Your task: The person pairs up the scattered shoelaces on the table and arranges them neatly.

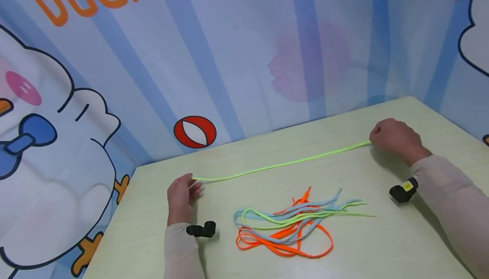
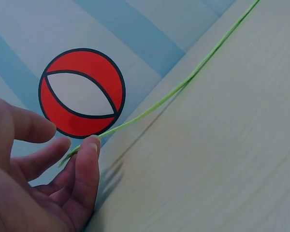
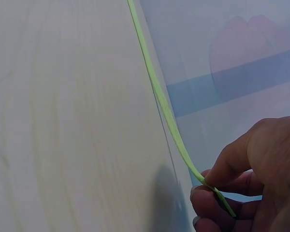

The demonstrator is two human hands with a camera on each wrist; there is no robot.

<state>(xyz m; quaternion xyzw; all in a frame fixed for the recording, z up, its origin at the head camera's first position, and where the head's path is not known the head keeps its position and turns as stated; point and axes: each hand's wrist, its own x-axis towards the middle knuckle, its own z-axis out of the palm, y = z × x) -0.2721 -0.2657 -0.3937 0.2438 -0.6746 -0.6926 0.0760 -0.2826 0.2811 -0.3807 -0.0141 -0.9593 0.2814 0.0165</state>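
Between my left hand (image 1: pixel 182 195) and right hand (image 1: pixel 395 138) I pinch each end of the green lace (image 1: pixel 282 164), stretching it straight, with the loose laces (image 1: pixel 290 224) just nearer me.

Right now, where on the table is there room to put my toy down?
Bare wood lies between the stretched neon-green shoelace and the wall, and at the near right corner of the pale wooden table. The middle is crowded by the tangled pile of orange, blue and green laces.
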